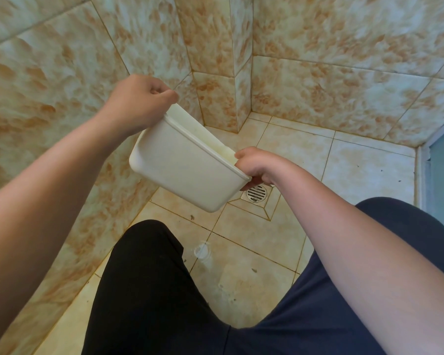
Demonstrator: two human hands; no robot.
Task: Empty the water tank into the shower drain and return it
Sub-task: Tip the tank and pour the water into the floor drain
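Item: tiled walls [62,60] close on my left and ahead; floor [356,170] open rightward. White water tank [182,170], tilted, mouth away from me, held over the floor beside the round drain [256,193]. My left hand [139,98] clamps its upper rim; my right hand [256,165] clamps the lower corner.

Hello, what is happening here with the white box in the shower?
A person is holding a white water tank with both bare hands: the left hand grips the raised end of the rim, the right hand the lower end. The tank is tilted, its opening facing away, above the tiled floor near the round metal drain. No stream of water is visible.
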